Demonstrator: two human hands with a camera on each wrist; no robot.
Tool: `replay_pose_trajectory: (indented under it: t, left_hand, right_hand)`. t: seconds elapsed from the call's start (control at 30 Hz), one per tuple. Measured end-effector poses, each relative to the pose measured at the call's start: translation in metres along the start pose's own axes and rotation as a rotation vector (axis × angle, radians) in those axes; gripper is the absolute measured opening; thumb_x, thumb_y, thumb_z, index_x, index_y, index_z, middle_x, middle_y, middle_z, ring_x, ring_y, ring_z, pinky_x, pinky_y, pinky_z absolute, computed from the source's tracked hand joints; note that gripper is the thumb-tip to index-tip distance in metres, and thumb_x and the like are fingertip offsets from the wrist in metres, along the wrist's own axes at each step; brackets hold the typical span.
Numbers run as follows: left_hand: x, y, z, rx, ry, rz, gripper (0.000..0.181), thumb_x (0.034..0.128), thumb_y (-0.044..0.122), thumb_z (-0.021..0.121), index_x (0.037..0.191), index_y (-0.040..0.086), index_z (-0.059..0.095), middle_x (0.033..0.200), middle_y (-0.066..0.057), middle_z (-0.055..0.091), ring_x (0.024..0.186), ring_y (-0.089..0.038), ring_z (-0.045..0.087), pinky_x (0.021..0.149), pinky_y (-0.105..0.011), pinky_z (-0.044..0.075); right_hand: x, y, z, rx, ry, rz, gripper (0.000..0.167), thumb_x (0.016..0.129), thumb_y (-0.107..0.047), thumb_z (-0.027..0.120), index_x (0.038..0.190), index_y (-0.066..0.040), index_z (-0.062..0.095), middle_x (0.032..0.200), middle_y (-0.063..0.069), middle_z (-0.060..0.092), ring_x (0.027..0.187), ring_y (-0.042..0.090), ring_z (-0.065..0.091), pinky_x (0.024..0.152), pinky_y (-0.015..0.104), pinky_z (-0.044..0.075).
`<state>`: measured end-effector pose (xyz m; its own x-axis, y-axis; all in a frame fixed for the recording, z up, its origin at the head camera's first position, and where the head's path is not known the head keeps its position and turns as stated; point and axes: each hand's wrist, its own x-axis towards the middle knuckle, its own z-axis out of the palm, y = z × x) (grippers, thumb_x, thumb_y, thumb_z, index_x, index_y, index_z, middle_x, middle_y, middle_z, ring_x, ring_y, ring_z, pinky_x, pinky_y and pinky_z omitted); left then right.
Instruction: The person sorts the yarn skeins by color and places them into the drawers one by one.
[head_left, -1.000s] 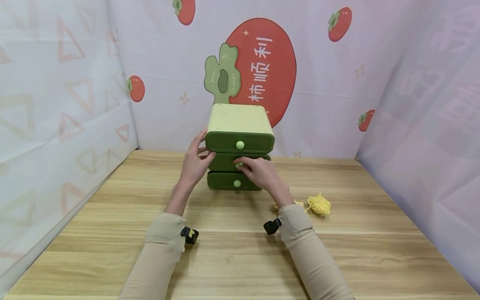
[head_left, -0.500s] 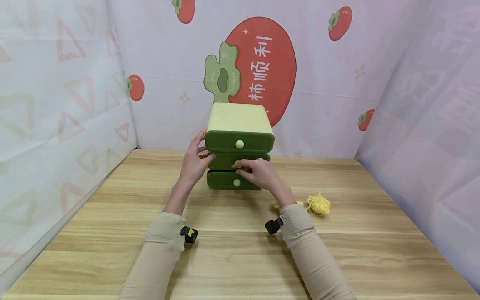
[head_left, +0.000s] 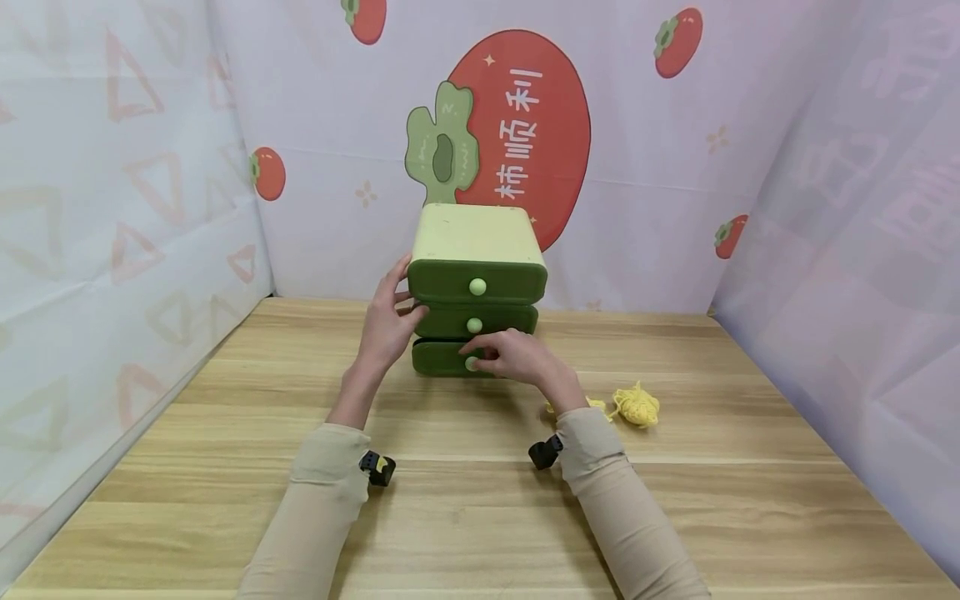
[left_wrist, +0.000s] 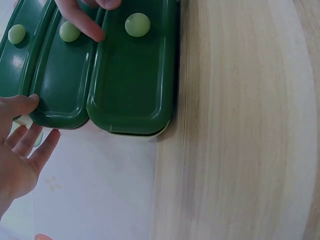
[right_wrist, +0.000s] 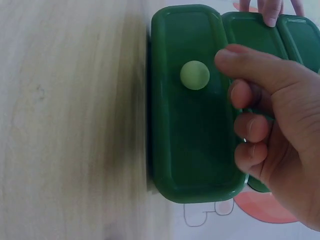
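Observation:
A green three-drawer cabinet (head_left: 478, 233) with a pale top stands on the table. My left hand (head_left: 384, 333) braces its left side, fingers spread along the side and thumb at the front edge of the middle drawer (left_wrist: 62, 80). My right hand (head_left: 521, 358) hovers by the lowest drawer's round knob (right_wrist: 195, 75), its thumb and forefinger apart. The right wrist view shows a gap between thumb and knob, and the other fingers loosely bent around nothing. A narrow dark gap shows along the lowest drawer's (left_wrist: 131, 85) edge.
Yellow yarn (head_left: 637, 407) lies on the wooden table (head_left: 450, 517) to the right, with more strands partly behind my right wrist. Patterned cloth walls (head_left: 637, 233) stand at the back and both sides.
My right hand has let go of the middle drawer's knob and moved down to the lowest one. My left hand stays at the cabinet's side.

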<state>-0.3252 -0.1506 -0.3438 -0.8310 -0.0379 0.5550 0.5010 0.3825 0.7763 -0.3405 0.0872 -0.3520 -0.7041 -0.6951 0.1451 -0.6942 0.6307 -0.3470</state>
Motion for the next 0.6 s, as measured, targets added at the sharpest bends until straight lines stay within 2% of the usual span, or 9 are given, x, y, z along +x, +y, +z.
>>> replay_pose_trajectory:
  t: [0.03,0.27,0.47,0.6]
  left_hand:
    - [0.000,0.000,0.000,0.003,0.002,0.001,0.082,0.0916,-0.001,0.065,0.155,0.038,0.031,0.152,-0.011,0.041,0.120,-0.036,0.061,0.095,-0.048,0.056]
    - [0.001,0.002,0.002,0.017,0.014,-0.002,0.081,0.0910,-0.001,0.066,0.156,0.035,0.032,0.151,-0.012,0.042,0.118,-0.036,0.061,0.095,-0.047,0.057]
    - [0.001,0.001,0.002,0.018,0.016,-0.008,0.081,0.0915,0.000,0.066,0.156,0.035,0.032,0.151,-0.012,0.042,0.119,-0.036,0.061,0.095,-0.047,0.056]
    - [0.000,0.001,0.002,0.019,0.014,-0.012,0.081,0.0918,0.000,0.066,0.156,0.036,0.031,0.151,-0.012,0.042,0.120,-0.036,0.061,0.096,-0.047,0.056]
  right_hand:
    - [0.000,0.001,0.001,-0.007,-0.005,0.010,0.026,0.094,-0.025,0.070,0.120,-0.024,0.073,0.078,-0.005,0.066,0.062,0.008,0.052,0.061,0.024,0.045]
    - [0.001,0.007,0.008,-0.049,-0.003,0.055,0.026,0.092,-0.019,0.072,0.117,-0.026,0.075,0.107,-0.004,0.074,0.076,0.011,0.057,0.068,0.025,0.047]
    - [0.004,0.007,0.016,-0.105,0.061,0.084,0.020,0.092,-0.021,0.072,0.111,-0.027,0.077,0.109,-0.005,0.074,0.088,0.013,0.064,0.076,0.030,0.053]
    - [0.004,0.003,0.017,-0.142,0.085,0.080,0.018,0.092,-0.023,0.073,0.109,-0.028,0.077,0.105,-0.005,0.075,0.084,0.013,0.064,0.073,0.030,0.053]
